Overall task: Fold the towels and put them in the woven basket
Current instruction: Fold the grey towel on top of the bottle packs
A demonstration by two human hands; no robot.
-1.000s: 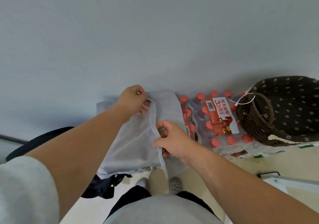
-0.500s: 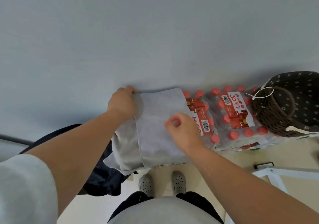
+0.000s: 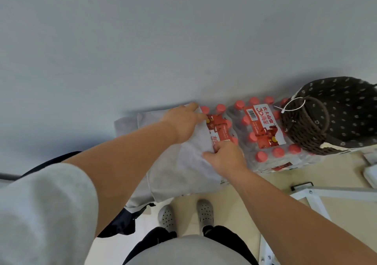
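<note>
Surface: pale wall behind; I'm working atop the bottle packs (image 3: 263,134).
Towel (image 3: 179,162): soft, light, floppy; I'm taking it by the edge nearest the packs.
Hands: left hand (image 3: 183,121) and right hand (image 3: 224,158) are both pinching that edge.
Woven basket (image 3: 306,130): beyond the packs.

A pale grey sleeve (image 3: 47,209) pushed above the elbow, black trousers (image 3: 155,238), and grey perforated clogs (image 3: 205,211)

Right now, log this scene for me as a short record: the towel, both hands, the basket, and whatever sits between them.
towel: grey towel, partly folded, lying on the bottle packs
left hand: left hand pressing the towel's far edge
right hand: right hand gripping the towel's right edge
between: shrink-wrapped red-capped bottles
basket: woven basket at far right, dark dotted lining, no towel visible inside
stage: folding, not yet in basket
</note>
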